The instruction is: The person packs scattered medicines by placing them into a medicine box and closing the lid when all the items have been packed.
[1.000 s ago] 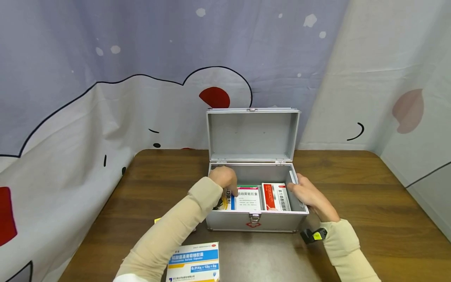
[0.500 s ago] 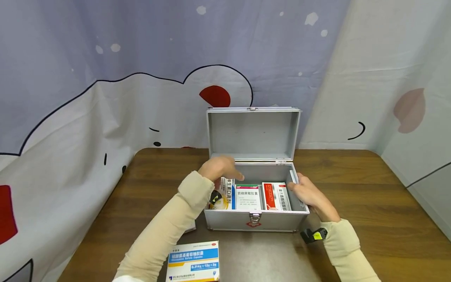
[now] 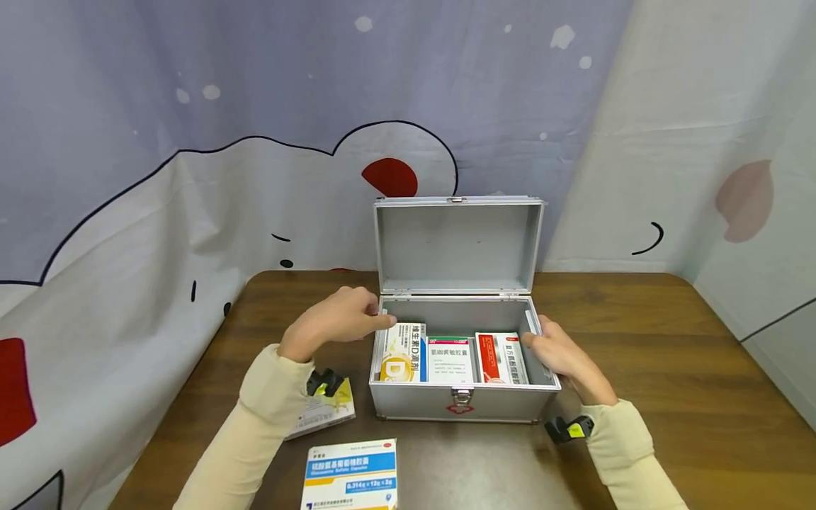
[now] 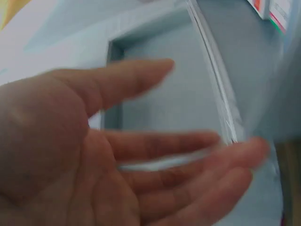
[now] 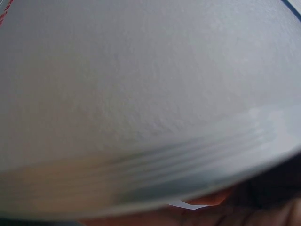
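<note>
Head view: a person's left hand (image 3: 334, 320) and right hand (image 3: 564, 354) on either side of a silver metal case (image 3: 417, 402) on a wooden worktop (image 3: 472, 467).
Left hand: held wide, thumb apart from the fingers, holding nothing; fingertips at the case's rim nearest it, though contact cannot be told.
Right hand: grips the opposite rim, thumb on the inside, fingers on the outside.
Metal case: between the hands, its lid (image 3: 455, 248) raised, beyond them; latch (image 3: 462, 395) on the wall facing the person.
Cartons inside: white-and-yellow carton (image 3: 404, 350) nearest the left hand; red-and-white carton (image 3: 503, 358) nearest the right hand; pink-striped carton (image 3: 449, 363) between those two.
Cartons outside: yellow-topped carton (image 3: 331, 411) by the left wrist, partly covered by the forearm and wrist camera (image 3: 325, 382); blue-and-white carton (image 3: 350, 478) closer to the person than either hand, between the forearms.
Backdrop: patterned cloth (image 3: 319, 71) beyond both hands.
Right wrist view: mostly a grey panel with a ribbed edge, blurred.
</note>
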